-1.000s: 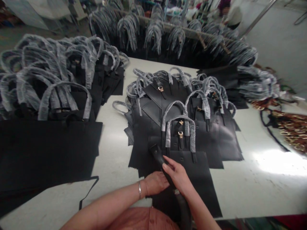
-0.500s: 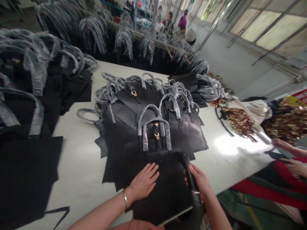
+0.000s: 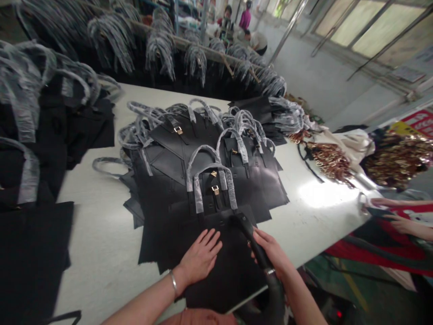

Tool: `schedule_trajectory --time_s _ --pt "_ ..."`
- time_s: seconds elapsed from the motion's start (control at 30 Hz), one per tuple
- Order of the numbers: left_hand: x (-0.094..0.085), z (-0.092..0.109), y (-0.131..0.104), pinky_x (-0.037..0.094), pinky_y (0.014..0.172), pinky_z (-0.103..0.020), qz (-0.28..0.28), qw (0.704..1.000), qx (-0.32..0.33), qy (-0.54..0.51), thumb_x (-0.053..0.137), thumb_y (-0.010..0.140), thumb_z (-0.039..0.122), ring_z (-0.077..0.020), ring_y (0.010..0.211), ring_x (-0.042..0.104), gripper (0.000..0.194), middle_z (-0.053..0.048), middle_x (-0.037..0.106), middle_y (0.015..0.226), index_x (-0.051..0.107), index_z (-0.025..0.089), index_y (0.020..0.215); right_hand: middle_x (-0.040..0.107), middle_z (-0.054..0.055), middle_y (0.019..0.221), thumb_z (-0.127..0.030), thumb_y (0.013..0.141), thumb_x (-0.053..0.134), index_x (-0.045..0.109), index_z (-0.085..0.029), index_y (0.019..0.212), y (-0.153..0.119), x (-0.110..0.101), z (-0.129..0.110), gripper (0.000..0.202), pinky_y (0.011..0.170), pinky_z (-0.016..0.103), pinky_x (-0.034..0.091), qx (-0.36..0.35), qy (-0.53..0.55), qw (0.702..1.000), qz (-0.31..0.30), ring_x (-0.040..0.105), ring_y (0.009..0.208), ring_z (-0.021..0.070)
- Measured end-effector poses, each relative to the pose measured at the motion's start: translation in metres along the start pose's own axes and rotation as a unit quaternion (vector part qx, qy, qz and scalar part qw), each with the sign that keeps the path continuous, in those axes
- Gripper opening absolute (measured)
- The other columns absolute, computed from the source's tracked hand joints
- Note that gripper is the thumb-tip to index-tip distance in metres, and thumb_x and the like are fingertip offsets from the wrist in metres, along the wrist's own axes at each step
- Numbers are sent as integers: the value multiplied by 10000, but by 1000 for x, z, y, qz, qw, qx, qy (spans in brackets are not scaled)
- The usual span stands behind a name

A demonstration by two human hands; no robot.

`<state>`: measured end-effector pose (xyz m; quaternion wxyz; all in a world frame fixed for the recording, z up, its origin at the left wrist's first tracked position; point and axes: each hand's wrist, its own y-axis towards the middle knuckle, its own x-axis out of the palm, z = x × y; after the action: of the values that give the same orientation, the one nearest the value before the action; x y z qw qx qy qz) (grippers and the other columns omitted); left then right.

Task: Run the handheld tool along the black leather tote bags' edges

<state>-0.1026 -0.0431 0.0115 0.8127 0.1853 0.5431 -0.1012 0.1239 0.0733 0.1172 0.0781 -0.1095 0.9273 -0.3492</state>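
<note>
A black leather bag panel (image 3: 237, 266) with two plastic-wrapped handles (image 3: 213, 169) and a gold buckle (image 3: 215, 190) lies at the table's front edge. My left hand (image 3: 203, 255) rests flat on it, fingers spread, a silver bangle at the wrist. My right hand (image 3: 269, 250) is wrapped round the black handle of a vacuum cleaner hose (image 3: 260, 255). The nozzle end is over the upper right part of the panel; whether it touches cannot be made out. The hose bends down past the front edge. More black panels with wrapped handles (image 3: 169, 158) are piled behind.
Another stack of black bag panels (image 3: 30, 253) stands at the left. Racks of wrapped handles (image 3: 158, 45) line the back. Gold-brown metal pieces (image 3: 329, 160) lie in a bundle at the right. A co-worker's hands (image 3: 404, 221) are at the right edge, beside red cloth (image 3: 372, 246).
The view has shifted a little, and things sit further left. My right hand has slid the hose nozzle leftward over the panel. My left hand stays flat on it.
</note>
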Motion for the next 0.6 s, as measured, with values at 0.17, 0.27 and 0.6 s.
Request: schedule_trajectory --time_s 0.17,0.27,0.6 --pt "2 -2 1 264 1166 -442 11 1000 14 -7 493 936 257 -258 1405 372 420 -86 461 1492 541 206 1350 676 -8 680 -381 850 664 551 -181 1327 11 2 -16 529 419 223 504 -82 50 992 87 603 481 132" --pt "-5 -11 3 311 1148 -431 38 999 -35 -18 456 928 162 -236 1312 483 395 -100 554 1399 571 182 1305 705 4 725 -408 837 679 564 -190 1327 -11 -39 -23 549 441 217 508 -113 69 979 155 618 513 133" --pt "-46 -32 30 452 940 -509 62 965 -251 54 596 875 283 -365 1160 499 493 -209 512 1298 495 108 1325 718 19 644 -448 713 790 500 -143 1404 -135 -103 79 809 428 272 494 62 59 964 252 633 480 183"
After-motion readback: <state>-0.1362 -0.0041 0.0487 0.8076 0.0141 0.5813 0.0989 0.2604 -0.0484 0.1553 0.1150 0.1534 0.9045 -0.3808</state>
